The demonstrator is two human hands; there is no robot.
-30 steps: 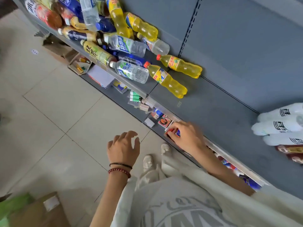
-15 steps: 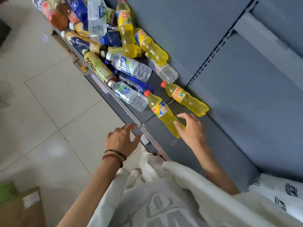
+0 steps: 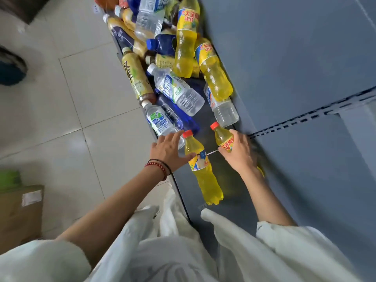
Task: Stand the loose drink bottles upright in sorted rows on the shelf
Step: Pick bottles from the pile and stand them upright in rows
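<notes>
While the left hand [image 3: 169,150] touches one yellow bottle [image 3: 203,171], the right hand [image 3: 238,152] clasps another [image 3: 223,137].

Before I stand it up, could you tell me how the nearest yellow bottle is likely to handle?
The yellow bottle looks full, so probably heavy for its size. It lies on its round side on the shelf, so a nudge may roll it. The left hand touches it near the label.
</notes>
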